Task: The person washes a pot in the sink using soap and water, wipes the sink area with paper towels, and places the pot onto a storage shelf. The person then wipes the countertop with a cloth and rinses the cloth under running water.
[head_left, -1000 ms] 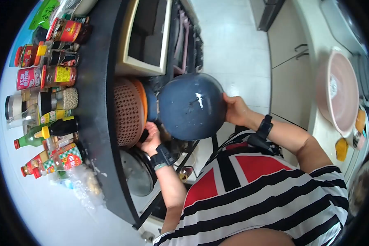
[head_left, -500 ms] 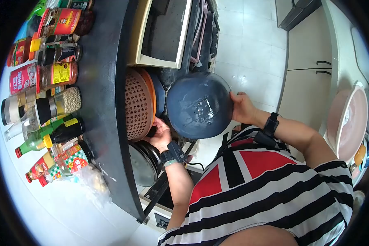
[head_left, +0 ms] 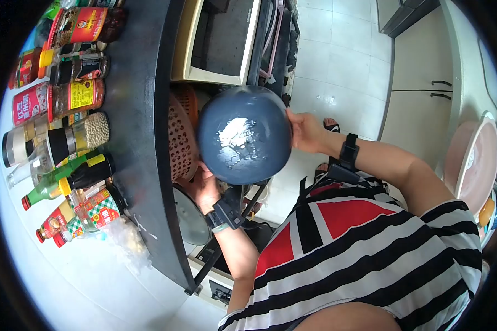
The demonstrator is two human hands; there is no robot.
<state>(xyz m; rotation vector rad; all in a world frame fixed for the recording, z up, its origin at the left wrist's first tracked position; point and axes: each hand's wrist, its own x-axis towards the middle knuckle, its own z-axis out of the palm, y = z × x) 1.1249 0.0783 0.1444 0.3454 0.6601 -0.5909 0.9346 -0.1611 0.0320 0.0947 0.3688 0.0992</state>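
My right hand (head_left: 309,132) grips the rim of a dark blue bowl (head_left: 246,165), whose wet, shiny underside faces me. To its left stands a pinkish-brown perforated colander (head_left: 181,140), tilted on the shelf below the dark top board. My left hand (head_left: 202,190) is closed at the colander's lower edge, its fingers partly hidden by the bowl and the colander. Behind that colander shows part of an orange perforated basket (head_left: 189,102). A pot lid (head_left: 192,218) lies just below my left hand.
A cream-framed microwave (head_left: 221,41) sits beyond the bowl. The dark shelf board (head_left: 143,110) bears several jars and bottles, among them a green bottle (head_left: 41,193). At the right, a pink basin (head_left: 469,165) stands on the counter. Tiled floor (head_left: 337,49) lies between.
The bowl has moved left toward the colander and turned more underside-up, covering part of the stack. My right hand went with it. My left hand shifted slightly left and down; the colander tilted.
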